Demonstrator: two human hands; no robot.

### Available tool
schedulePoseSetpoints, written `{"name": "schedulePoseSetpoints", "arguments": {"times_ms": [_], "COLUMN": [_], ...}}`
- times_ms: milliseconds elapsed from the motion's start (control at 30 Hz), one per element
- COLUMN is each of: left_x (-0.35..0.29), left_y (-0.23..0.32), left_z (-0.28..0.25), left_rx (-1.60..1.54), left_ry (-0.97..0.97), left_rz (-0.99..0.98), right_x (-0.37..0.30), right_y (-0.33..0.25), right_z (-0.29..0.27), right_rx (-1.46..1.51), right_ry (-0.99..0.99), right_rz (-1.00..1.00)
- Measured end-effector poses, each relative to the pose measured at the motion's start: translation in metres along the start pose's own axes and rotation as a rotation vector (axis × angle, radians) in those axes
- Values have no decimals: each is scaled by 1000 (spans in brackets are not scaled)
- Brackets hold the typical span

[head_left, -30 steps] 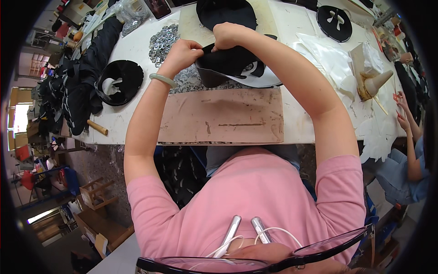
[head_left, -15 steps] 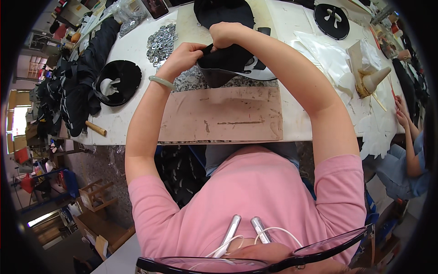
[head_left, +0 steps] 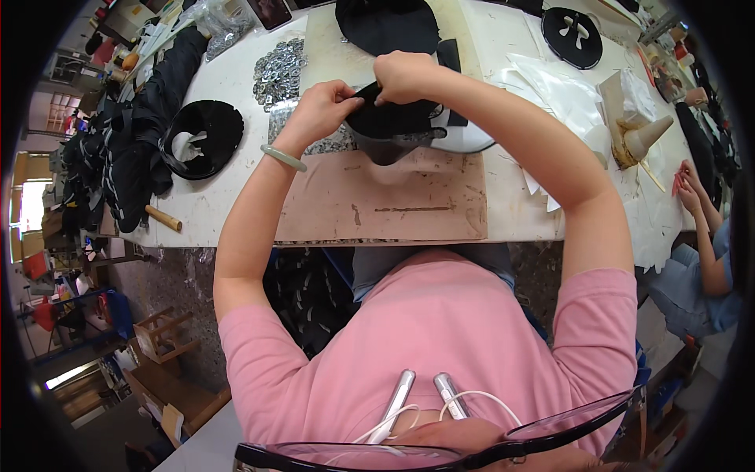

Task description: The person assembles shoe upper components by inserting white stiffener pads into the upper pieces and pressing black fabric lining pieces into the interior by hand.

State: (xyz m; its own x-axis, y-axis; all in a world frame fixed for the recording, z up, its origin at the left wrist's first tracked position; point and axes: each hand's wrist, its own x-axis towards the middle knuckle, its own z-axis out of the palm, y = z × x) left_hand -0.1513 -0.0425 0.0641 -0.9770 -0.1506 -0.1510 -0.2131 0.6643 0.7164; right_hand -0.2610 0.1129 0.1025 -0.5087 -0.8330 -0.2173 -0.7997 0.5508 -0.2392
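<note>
In the head view, we judge that the main risk lies at the upper edge of the black piece (head_left: 385, 148), where the left hand (head_left: 329, 106) and the right hand (head_left: 405, 77) work close together: if one pinch slackens, or one side pulls harder than the other, the edge could twist or fold out of line. The material looks bendable to us, and its lower part bulges toward the body above the brown board (head_left: 377, 189), so a downward push might buckle it. A sideways sweep of the left hand could, we think, scatter the heap of small metal pieces (head_left: 279, 75) lying near it.

We see the left thumb and forefinger pressed together on the left end of that edge, the other fingers curled. The right hand reaches over from the right, fingers bent down and thumb below, apparently pinching the edge just beside the left; we cannot tell how tightly, since the back of the hand hides much of the grip. The black piece is over the table (head_left: 515, 212), between the brown board and a black panel (head_left: 389, 27) beyond, with a curved white piece (head_left: 472, 141) just to its right.
</note>
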Motion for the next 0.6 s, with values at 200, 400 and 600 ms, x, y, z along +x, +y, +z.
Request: {"name": "schedulePoseSetpoints", "arguments": {"times_ms": [200,400,600], "left_x": [-13,-15,-41], "left_y": [-6,-8,22], "left_z": [-1,1,-4], "left_rx": [-34,-201,158], "left_ry": [64,-25,7], "left_rz": [-79,47,12], "right_x": [-10,-5,-32], "right_y": [15,23,-14], "right_z": [-9,-1,-7], "right_rx": [62,90,60], "right_ry": [-66,-129,-190], "right_rz": [-78,-64,-335]}}
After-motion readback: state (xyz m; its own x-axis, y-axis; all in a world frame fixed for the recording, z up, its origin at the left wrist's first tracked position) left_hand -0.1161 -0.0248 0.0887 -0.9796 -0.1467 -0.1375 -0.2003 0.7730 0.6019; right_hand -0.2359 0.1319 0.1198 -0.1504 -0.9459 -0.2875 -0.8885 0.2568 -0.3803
